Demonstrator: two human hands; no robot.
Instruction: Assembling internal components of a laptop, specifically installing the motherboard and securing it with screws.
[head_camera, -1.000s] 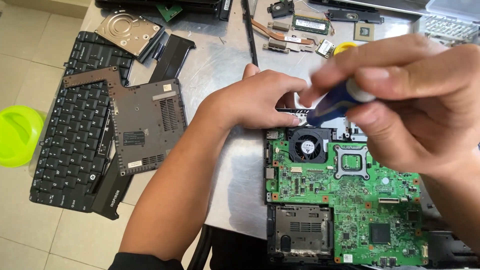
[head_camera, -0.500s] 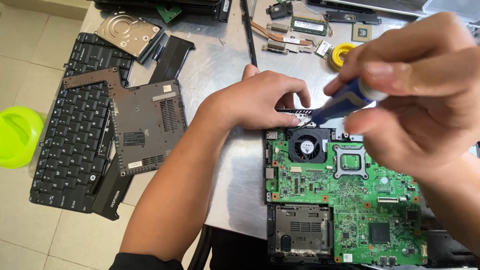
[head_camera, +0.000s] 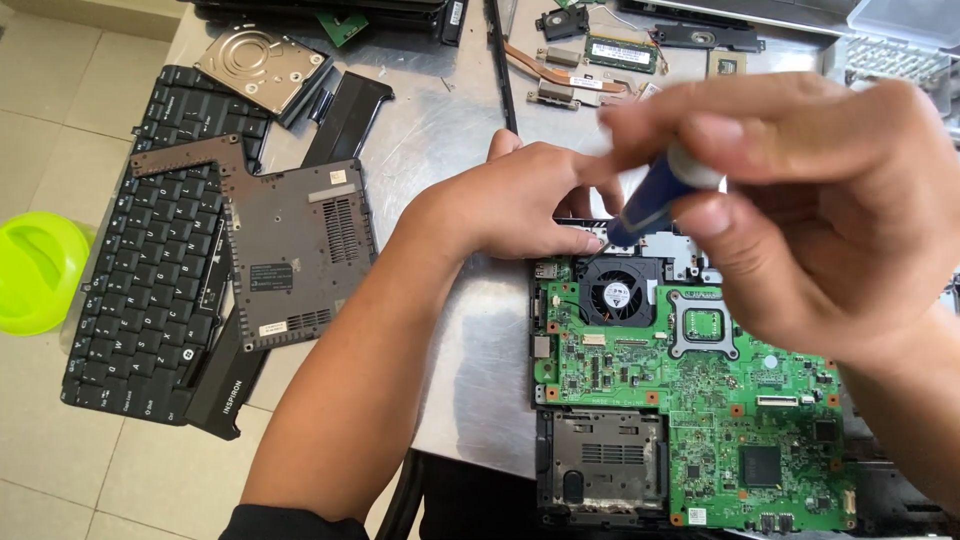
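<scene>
Closest to the camera is the right hand (head_camera: 800, 210), fingers curled shut around a blue-handled screwdriver (head_camera: 655, 200), thumb and fingertips pinching the handle near its pale cap while the tip points down at the top edge of the green motherboard (head_camera: 700, 420), right by the black fan (head_camera: 612, 295). The screwdriver looks light and stiff, and the smooth handle could get slippery, so gripping it high up between the fingertips like that seems about right. The board itself I'd call light but fragile, thin and bristling with small parts, so I'd only hold it by the bare edges and never lean on the chips. It sits on the metal table (head_camera: 450, 150) at the near right, one board, one fan, one square socket (head_camera: 705, 325). The left hand (head_camera: 515, 205) lies just past the board's top left corner, fingers bent and pressing down by the screwdriver tip; I can't tell if it's pinching anything, looks like it's just steadying. Further left there's one grey bottom cover (head_camera: 300, 250) lying over one black keyboard (head_camera: 130, 290), and a lime green bowl (head_camera: 35, 270) down on the floor side. Farthest back: one hard drive (head_camera: 262, 65) and one copper heat pipe (head_camera: 560, 75).
</scene>
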